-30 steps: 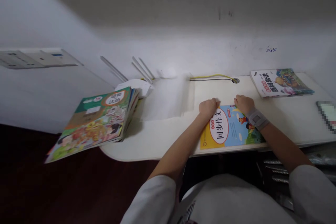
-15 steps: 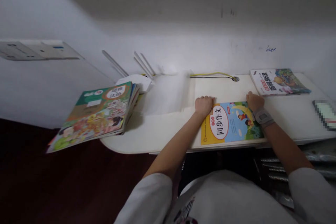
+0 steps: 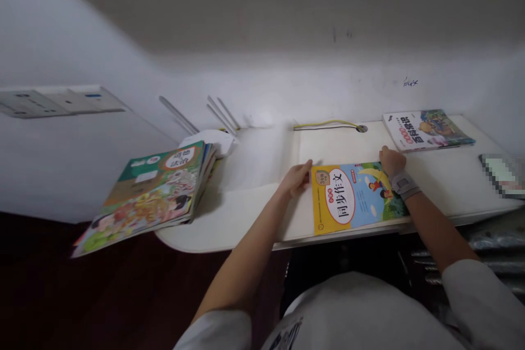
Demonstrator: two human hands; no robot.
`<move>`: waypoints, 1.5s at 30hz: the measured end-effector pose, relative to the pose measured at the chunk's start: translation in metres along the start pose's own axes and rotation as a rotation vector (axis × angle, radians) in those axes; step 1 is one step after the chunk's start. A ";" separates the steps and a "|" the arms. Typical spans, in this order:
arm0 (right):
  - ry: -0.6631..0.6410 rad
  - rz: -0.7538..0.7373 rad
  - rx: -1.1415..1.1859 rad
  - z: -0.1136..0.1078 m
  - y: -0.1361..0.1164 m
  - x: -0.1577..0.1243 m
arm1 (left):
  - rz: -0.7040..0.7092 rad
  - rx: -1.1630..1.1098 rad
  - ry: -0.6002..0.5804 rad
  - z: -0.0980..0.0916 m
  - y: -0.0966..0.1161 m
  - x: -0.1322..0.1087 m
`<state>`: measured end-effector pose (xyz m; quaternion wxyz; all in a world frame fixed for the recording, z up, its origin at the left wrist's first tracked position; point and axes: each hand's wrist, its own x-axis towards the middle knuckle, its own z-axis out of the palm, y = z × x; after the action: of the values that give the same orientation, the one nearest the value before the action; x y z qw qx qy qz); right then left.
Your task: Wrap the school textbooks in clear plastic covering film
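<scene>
A yellow and blue book (image 3: pixel 355 197) with a white oval title lies flat on the white desk (image 3: pixel 246 219) in front of me. My left hand (image 3: pixel 296 178) rests on the desk just left of the book's far left corner, its fingers stretched out and touching the edge. My right hand (image 3: pixel 392 161), with a grey band on its wrist, is curled over the book's far right corner.
A stack of several colourful books (image 3: pixel 156 191) overhangs the desk's left end. Another book (image 3: pixel 426 128) lies at the far right by the wall. A yellow and black cable (image 3: pixel 328 124) runs to a hole in the desk. A pixelated object (image 3: pixel 504 175) sits at the right edge.
My left hand has come off the book's far left corner, moved left and opened out. The right hand slid right along the far edge to the book's right corner.
</scene>
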<state>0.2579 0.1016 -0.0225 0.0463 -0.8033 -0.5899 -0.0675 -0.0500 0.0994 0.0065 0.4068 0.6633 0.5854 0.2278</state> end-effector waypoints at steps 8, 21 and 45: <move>0.008 0.000 0.044 0.003 -0.002 0.001 | -0.174 -0.868 -0.365 0.017 -0.007 -0.064; 0.123 -0.074 0.106 -0.002 0.117 -0.060 | -0.028 -1.082 -0.369 0.038 0.052 0.020; 0.235 -0.123 0.150 0.018 0.122 -0.057 | -0.055 -0.563 -0.288 0.202 0.202 0.194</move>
<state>0.3587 0.0136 -0.0491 0.1706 -0.7464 -0.6321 -0.1192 0.2675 0.2341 0.0216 0.6591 0.5339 0.4536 0.2735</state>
